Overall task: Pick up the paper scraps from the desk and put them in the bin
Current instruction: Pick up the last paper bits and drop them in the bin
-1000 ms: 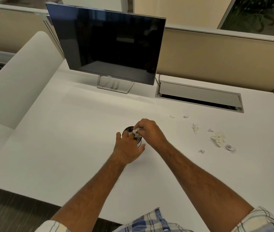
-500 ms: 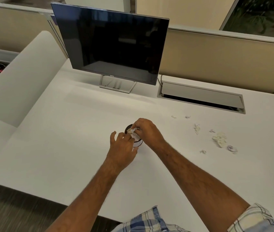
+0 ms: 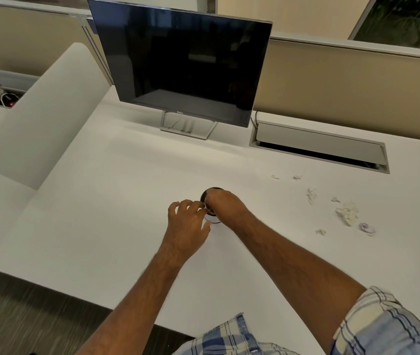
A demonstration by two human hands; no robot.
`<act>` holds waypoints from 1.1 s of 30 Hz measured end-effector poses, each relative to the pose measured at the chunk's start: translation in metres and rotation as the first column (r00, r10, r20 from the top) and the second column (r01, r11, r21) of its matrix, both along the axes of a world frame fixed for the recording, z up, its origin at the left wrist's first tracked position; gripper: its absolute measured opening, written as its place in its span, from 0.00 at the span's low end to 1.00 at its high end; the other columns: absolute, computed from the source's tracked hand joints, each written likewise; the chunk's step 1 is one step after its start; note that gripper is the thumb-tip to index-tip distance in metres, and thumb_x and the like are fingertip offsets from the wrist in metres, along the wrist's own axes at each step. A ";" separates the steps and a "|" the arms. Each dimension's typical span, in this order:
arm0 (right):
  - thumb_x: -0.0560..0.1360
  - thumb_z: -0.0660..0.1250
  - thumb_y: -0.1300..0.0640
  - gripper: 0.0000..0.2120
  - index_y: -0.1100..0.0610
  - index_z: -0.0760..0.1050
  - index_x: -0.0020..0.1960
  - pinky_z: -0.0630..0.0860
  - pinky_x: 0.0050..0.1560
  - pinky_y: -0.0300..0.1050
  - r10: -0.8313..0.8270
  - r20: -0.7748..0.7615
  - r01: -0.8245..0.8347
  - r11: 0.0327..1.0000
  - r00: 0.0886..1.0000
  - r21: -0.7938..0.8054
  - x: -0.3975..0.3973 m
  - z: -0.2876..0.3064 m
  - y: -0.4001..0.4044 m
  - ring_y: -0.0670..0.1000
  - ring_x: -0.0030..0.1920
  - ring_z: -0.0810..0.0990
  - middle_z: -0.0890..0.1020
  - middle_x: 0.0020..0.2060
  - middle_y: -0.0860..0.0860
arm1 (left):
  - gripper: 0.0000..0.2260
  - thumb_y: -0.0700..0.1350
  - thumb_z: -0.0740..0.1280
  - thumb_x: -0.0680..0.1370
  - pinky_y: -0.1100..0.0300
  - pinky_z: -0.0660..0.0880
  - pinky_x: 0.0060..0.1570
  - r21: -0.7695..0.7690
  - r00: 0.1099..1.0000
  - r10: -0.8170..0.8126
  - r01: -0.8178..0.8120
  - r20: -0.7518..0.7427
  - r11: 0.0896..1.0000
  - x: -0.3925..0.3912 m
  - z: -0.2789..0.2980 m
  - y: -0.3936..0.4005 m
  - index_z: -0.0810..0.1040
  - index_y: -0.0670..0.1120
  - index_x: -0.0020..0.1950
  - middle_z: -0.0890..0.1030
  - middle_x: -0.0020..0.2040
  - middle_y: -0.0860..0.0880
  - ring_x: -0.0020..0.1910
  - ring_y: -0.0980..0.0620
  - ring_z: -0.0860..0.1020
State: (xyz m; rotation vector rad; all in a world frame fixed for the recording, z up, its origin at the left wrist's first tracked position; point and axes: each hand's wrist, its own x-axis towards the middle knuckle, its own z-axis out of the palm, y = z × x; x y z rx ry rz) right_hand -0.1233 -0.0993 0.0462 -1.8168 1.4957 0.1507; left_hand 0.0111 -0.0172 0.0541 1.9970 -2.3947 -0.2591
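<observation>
Paper scraps [image 3: 347,212], white and crumpled, lie scattered on the white desk [image 3: 116,201] well right of a small dark bin [image 3: 210,194]. The right hand [image 3: 225,204] curls into the bin's mouth, its grasp hidden; the left hand [image 3: 187,222] hovers beside it, fingers loosely spread.

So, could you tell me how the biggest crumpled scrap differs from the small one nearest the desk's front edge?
The biggest crumpled scrap is a bulky, cream-tinted wad; the small scrap is a tiny, whiter fleck. The big one lies farther back, the small one nearer the person. Both rest loose on the white desk, untouched, right of the hands.
</observation>
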 end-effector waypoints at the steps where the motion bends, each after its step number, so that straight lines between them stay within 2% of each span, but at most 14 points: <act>1: 0.81 0.63 0.55 0.15 0.55 0.70 0.36 0.68 0.49 0.41 -0.033 0.000 0.033 0.999 0.999 0.043 0.001 -0.002 -0.002 0.50 0.47 0.72 0.71 0.34 0.47 | 0.17 0.56 0.62 0.82 0.47 0.57 0.75 0.004 1.000 0.001 -0.001 -0.003 1.000 0.000 -0.001 -0.001 0.78 0.53 0.68 0.77 0.70 0.55 0.72 0.51 0.70; 3: 0.81 0.62 0.54 0.16 0.55 0.68 0.35 0.67 0.48 0.41 0.046 -0.037 -0.046 0.999 0.998 -0.021 0.004 -0.004 -0.003 0.50 0.47 0.71 0.69 0.33 0.47 | 0.17 0.55 0.62 0.82 0.47 0.57 0.74 0.000 1.000 0.000 0.000 -0.006 1.000 0.000 -0.002 0.000 0.78 0.53 0.68 0.77 0.70 0.55 0.72 0.51 0.70; 5: 0.80 0.59 0.54 0.12 0.61 0.77 0.48 0.70 0.42 0.39 0.263 -0.195 -0.290 0.949 0.945 -0.126 -0.001 -0.002 0.000 0.51 0.48 0.72 0.75 0.41 0.50 | 0.17 0.55 0.63 0.81 0.46 0.58 0.74 -0.015 1.000 -0.002 0.002 -0.004 1.000 0.001 -0.003 0.000 0.79 0.53 0.68 0.78 0.69 0.54 0.72 0.50 0.71; 7: 0.79 0.59 0.58 0.14 0.62 0.78 0.58 0.70 0.38 0.42 0.215 -0.154 -0.242 0.951 0.965 -0.190 -0.009 0.000 -0.003 0.53 0.46 0.73 0.80 0.50 0.56 | 0.16 0.53 0.66 0.80 0.45 0.60 0.73 -0.035 1.000 -0.001 0.000 -0.019 0.999 0.001 -0.003 0.000 0.81 0.52 0.66 0.79 0.67 0.53 0.70 0.49 0.73; 9: 0.79 0.61 0.61 0.12 0.61 0.79 0.58 0.76 0.45 0.49 0.194 -0.126 -0.210 0.969 0.973 -0.128 -0.014 0.009 -0.006 0.56 0.46 0.78 0.82 0.53 0.58 | 0.14 0.52 0.68 0.79 0.44 0.63 0.71 -0.047 1.000 0.003 -0.004 -0.030 0.999 0.000 -0.003 0.000 0.82 0.52 0.64 0.81 0.65 0.52 0.68 0.48 0.75; 11: 0.79 0.63 0.62 0.12 0.59 0.80 0.60 0.79 0.54 0.54 0.215 -0.088 -0.222 0.972 0.973 -0.080 -0.014 0.019 -0.010 0.59 0.54 0.82 0.83 0.55 0.57 | 0.14 0.52 0.68 0.79 0.45 0.64 0.70 -0.055 0.999 0.008 -0.011 -0.038 0.998 -0.001 -0.002 -0.001 0.83 0.52 0.62 0.82 0.64 0.53 0.67 0.49 0.76; 14: 0.80 0.65 0.60 0.13 0.60 0.80 0.62 0.76 0.53 0.46 0.264 -0.053 -0.266 0.963 0.963 -0.036 -0.015 0.029 -0.012 0.58 0.59 0.82 0.83 0.57 0.57 | 0.13 0.52 0.67 0.79 0.46 0.62 0.70 -0.048 1.000 0.003 -0.005 -0.026 0.999 0.000 -0.002 -0.002 0.82 0.54 0.62 0.81 0.64 0.54 0.67 0.49 0.75; 18: 0.80 0.68 0.53 0.15 0.53 0.77 0.66 0.76 0.55 0.46 0.257 0.060 -0.244 0.955 0.965 -0.168 -0.030 0.036 -0.008 0.53 0.57 0.78 0.80 0.59 0.52 | 0.14 0.53 0.66 0.80 0.47 0.59 0.71 -0.026 1.000 0.000 -0.001 -0.025 1.000 0.000 0.000 -0.006 0.82 0.54 0.63 0.80 0.66 0.55 0.70 0.50 0.72; 20: 0.79 0.68 0.55 0.15 0.51 0.76 0.66 0.77 0.57 0.48 0.233 0.112 -0.210 0.961 0.966 -0.182 -0.038 0.035 -0.008 0.52 0.57 0.77 0.79 0.59 0.51 | 0.14 0.52 0.67 0.80 0.46 0.59 0.71 -0.036 0.999 -0.001 0.000 -0.040 0.999 0.002 0.001 -0.007 0.82 0.53 0.63 0.80 0.66 0.54 0.70 0.49 0.73; 23: 0.80 0.64 0.59 0.12 0.53 0.76 0.62 0.78 0.54 0.50 0.201 0.089 -0.168 0.944 0.976 -0.285 -0.042 0.030 -0.006 0.54 0.55 0.79 0.81 0.56 0.52 | 0.13 0.51 0.69 0.79 0.45 0.62 0.69 -0.082 0.998 -0.002 -0.003 -0.056 0.997 0.001 0.002 -0.006 0.83 0.51 0.62 0.81 0.64 0.52 0.68 0.48 0.74; 26: 0.80 0.64 0.60 0.09 0.55 0.79 0.59 0.77 0.50 0.47 0.204 0.071 -0.164 0.913 0.976 -0.374 -0.043 0.021 0.002 0.53 0.53 0.80 0.83 0.53 0.53 | 0.14 0.51 0.70 0.77 0.46 0.64 0.68 -0.115 0.995 -0.038 0.027 -0.088 0.993 -0.002 0.000 -0.005 0.82 0.50 0.62 0.81 0.63 0.53 0.67 0.48 0.75; 28: 0.79 0.66 0.60 0.08 0.55 0.81 0.56 0.74 0.48 0.43 0.218 0.071 -0.172 0.898 0.973 -0.406 -0.045 0.015 0.007 0.53 0.52 0.80 0.84 0.50 0.52 | 0.17 0.53 0.70 0.77 0.45 0.63 0.70 -0.080 0.994 -0.073 0.066 -0.085 0.995 -0.005 -0.003 -0.004 0.80 0.52 0.65 0.80 0.66 0.54 0.70 0.48 0.73; 30: 0.79 0.67 0.60 0.07 0.54 0.82 0.55 0.74 0.50 0.44 0.196 0.082 -0.138 0.880 0.977 -0.454 -0.048 0.009 0.011 0.53 0.51 0.80 0.84 0.49 0.52 | 0.20 0.56 0.68 0.78 0.42 0.59 0.73 -0.012 0.993 -0.102 0.102 -0.051 0.995 -0.009 -0.008 -0.004 0.77 0.52 0.69 0.76 0.71 0.54 0.74 0.46 0.69; 33: 0.79 0.66 0.60 0.08 0.53 0.80 0.56 0.73 0.53 0.43 0.088 0.232 0.032 0.882 0.969 -0.471 -0.061 0.001 0.020 0.50 0.52 0.76 0.82 0.50 0.49 | 0.23 0.58 0.67 0.78 0.38 0.57 0.74 0.023 0.992 -0.126 0.126 0.011 0.992 -0.012 -0.015 -0.004 0.76 0.51 0.71 0.75 0.73 0.53 0.75 0.44 0.68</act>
